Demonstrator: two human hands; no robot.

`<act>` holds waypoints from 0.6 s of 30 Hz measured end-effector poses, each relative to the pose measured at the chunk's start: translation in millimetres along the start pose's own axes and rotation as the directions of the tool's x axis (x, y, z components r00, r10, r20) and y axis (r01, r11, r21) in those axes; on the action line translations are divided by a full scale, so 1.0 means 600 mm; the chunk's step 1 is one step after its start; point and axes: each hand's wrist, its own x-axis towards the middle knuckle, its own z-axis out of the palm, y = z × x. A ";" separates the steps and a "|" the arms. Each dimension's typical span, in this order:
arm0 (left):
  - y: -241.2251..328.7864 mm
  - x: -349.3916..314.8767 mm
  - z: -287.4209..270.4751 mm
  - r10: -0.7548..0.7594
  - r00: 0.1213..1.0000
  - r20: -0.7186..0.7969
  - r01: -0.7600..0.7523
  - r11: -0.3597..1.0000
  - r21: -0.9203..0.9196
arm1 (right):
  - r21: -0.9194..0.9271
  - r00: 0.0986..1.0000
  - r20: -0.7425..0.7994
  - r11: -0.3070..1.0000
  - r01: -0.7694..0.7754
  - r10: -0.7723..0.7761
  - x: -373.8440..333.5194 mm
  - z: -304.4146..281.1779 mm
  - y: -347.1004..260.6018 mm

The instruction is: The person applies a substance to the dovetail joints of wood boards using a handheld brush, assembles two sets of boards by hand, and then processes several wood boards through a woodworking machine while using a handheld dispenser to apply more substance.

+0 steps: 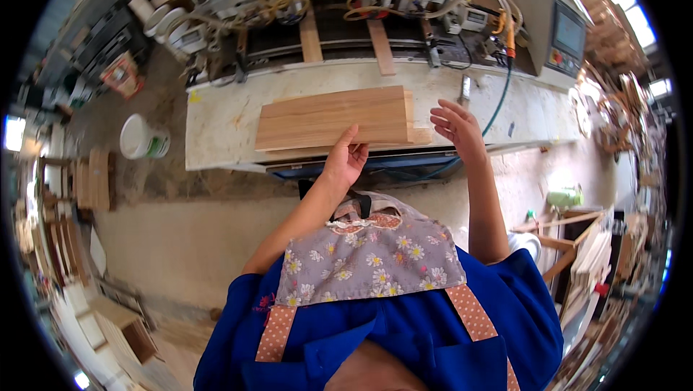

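A wide, flat wooden board lies on the pale worktable, on top of at least one more board whose end and front edge stick out. My left hand grips the near edge of the upper board, thumb on top and fingers curled at the edge. Off the right end of the boards, my right hand hovers with its fingers apart and nothing in it. Close beyond that hand is a small metal cylinder on the table.
Behind the boards stands a machine with hoses, clamps and two wooden strips in it. A control panel is at the right, with a teal hose hanging near it. A white bucket stands on the floor left of the worktable.
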 end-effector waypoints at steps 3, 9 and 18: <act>0.019 0.060 0.013 -0.089 0.996 -0.016 0.089 0.995 0.038 | 0.119 0.989 -0.142 0.992 -0.031 0.047 -0.037 -0.018 0.028; 0.028 0.109 0.016 -0.238 0.968 0.078 0.227 0.966 0.120 | 0.234 0.954 -0.292 0.972 0.005 0.066 -0.095 0.008 0.057; 0.164 0.136 0.049 0.139 0.831 0.539 -0.557 0.237 0.796 | -0.141 0.861 -0.506 0.990 -0.018 -0.056 -0.053 0.008 -0.003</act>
